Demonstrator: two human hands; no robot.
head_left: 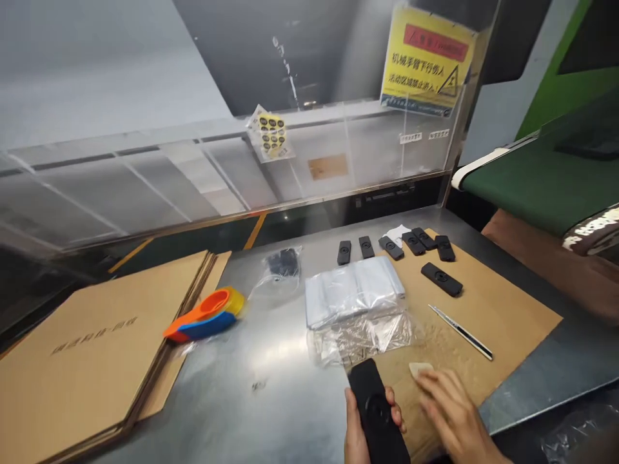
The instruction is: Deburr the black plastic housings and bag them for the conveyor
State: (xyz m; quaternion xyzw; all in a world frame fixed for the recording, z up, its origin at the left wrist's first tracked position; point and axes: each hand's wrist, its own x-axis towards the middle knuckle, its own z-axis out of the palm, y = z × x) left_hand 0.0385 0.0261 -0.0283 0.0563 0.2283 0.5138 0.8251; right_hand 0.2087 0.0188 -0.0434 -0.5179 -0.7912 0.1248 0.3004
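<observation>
My left hand [355, 425] is wrapped round a long black plastic housing [374, 412] with a round recess in its face, held tilted at the bottom of the view. To its right, my right hand [452, 406] pinches a small cream-coloured, cloth-like piece [420, 369] at its fingertips, slightly blurred, apart from the housing. Beyond the hands, a stack of clear plastic bags [355, 290] lies on the bench. A utility knife [461, 332] rests on a cardboard sheet [517, 316], below another black housing [442, 279].
Several more black housings [343, 252] lie along the back of the metal bench [271, 386], near a white crumpled piece [399, 233]. At left are flat cardboard sheets [97, 348] and an orange, blue and yellow tape dispenser [207, 316]. A green conveyor [527, 183] runs at right.
</observation>
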